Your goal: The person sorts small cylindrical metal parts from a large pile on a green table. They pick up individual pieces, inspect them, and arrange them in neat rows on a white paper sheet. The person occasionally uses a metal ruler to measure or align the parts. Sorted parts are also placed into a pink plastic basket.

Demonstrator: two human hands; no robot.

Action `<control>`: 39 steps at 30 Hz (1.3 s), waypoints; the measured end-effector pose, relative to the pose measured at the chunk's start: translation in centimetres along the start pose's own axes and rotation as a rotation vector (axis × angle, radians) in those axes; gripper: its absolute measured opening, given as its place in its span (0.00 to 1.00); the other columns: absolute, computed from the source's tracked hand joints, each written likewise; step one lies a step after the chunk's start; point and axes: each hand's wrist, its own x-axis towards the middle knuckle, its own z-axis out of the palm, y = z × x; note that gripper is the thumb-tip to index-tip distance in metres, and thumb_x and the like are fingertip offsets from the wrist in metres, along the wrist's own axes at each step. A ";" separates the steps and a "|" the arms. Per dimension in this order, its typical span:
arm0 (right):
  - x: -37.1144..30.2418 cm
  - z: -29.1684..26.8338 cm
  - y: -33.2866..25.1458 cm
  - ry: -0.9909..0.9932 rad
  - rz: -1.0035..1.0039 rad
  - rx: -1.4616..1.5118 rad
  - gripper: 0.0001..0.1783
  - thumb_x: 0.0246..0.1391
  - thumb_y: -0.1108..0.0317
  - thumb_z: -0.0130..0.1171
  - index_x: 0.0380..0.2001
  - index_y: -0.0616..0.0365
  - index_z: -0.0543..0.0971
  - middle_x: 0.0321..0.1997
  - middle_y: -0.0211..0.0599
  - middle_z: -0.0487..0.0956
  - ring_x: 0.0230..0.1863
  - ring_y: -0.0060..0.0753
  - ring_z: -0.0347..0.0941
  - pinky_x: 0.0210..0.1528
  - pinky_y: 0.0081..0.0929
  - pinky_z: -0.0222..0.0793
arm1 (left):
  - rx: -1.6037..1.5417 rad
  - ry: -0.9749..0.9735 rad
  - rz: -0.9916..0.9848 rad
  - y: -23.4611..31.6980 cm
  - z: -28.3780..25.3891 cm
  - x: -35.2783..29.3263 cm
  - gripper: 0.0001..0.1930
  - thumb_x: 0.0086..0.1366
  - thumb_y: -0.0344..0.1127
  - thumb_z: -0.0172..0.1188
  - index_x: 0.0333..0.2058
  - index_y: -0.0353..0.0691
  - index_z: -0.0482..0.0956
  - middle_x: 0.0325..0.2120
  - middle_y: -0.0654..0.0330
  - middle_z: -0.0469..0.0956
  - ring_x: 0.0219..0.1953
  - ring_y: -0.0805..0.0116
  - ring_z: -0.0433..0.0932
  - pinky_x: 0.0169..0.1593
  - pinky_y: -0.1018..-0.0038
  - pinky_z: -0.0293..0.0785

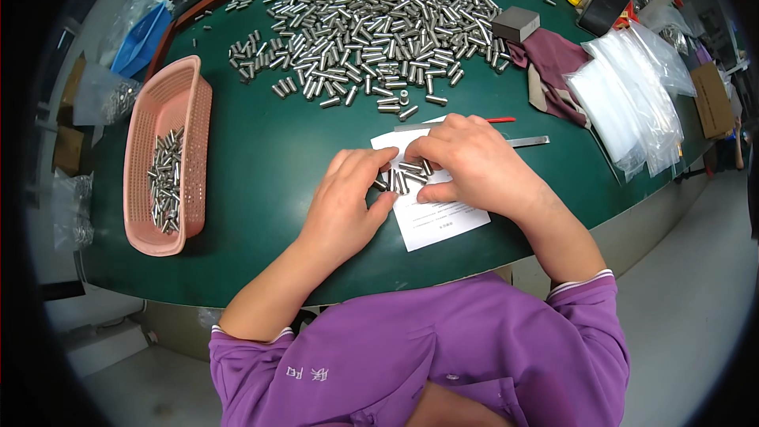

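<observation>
A small cluster of short cylindrical metal pins (402,181) lies at mixed angles on a printed white sheet (443,225), between my two hands. My left hand (342,199) is curved at the cluster's left side, its thumb and fingers apart, with a pin in the gap. From the right, my right hand (472,162) curls its fingers and thumb around several of the pins. Its fingertips and the pins' far ends are partly hidden. Beyond the hands spreads a large heap of similar metal pins (379,20).
On the left stands a pink plastic basket (198,122) with some pins inside. Across the green table (261,150), a flat metal strip (528,141), a dark grey block (515,24), a maroon cloth (557,63) and clear plastic bags (632,99) lie to the right. A blue tray (142,41) is at the far left.
</observation>
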 end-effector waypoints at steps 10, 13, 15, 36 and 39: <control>0.3 0.0 -0.1 -0.044 0.037 -0.048 0.19 0.34 0.56 0.72 0.28 0.52 0.78 0.29 0.28 0.78 0.39 0.37 0.70 0.44 0.36 0.63 | -0.060 -0.079 -0.044 0.3 -0.2 -0.3 0.30 0.49 0.24 0.67 0.53 0.38 0.70 0.41 0.56 0.74 0.46 0.60 0.72 0.43 0.70 0.73; 0.4 -0.4 -0.2 -0.099 0.046 0.033 0.19 0.34 0.57 0.72 0.30 0.51 0.78 0.30 0.28 0.77 0.41 0.37 0.70 0.45 0.35 0.63 | -0.037 -0.034 -0.030 0.3 -0.1 -0.5 0.32 0.48 0.26 0.68 0.54 0.38 0.69 0.44 0.56 0.72 0.48 0.59 0.71 0.45 0.69 0.72; 0.3 -0.4 0.0 -0.056 0.018 0.037 0.19 0.35 0.58 0.72 0.32 0.51 0.78 0.33 0.29 0.75 0.43 0.38 0.69 0.46 0.36 0.63 | 0.038 -0.013 -0.020 0.4 -0.2 -0.5 0.32 0.48 0.28 0.69 0.53 0.39 0.69 0.45 0.55 0.71 0.50 0.57 0.70 0.47 0.67 0.72; 0.5 0.1 0.5 0.197 -0.123 0.153 0.12 0.38 0.69 0.67 0.31 0.51 0.78 0.37 0.30 0.72 0.44 0.37 0.69 0.48 0.35 0.64 | -0.524 0.171 -0.182 -0.6 0.6 0.0 0.18 0.51 0.25 0.68 0.42 0.36 0.76 0.39 0.62 0.69 0.28 0.80 0.67 0.33 0.84 0.67; 0.8 0.2 0.0 0.241 -0.213 0.096 0.09 0.39 0.71 0.66 0.27 0.51 0.79 0.34 0.29 0.73 0.39 0.35 0.70 0.45 0.34 0.65 | -0.686 0.194 -0.186 -0.6 1.0 0.2 0.18 0.51 0.23 0.67 0.42 0.36 0.76 0.38 0.63 0.70 0.29 0.82 0.67 0.33 0.84 0.65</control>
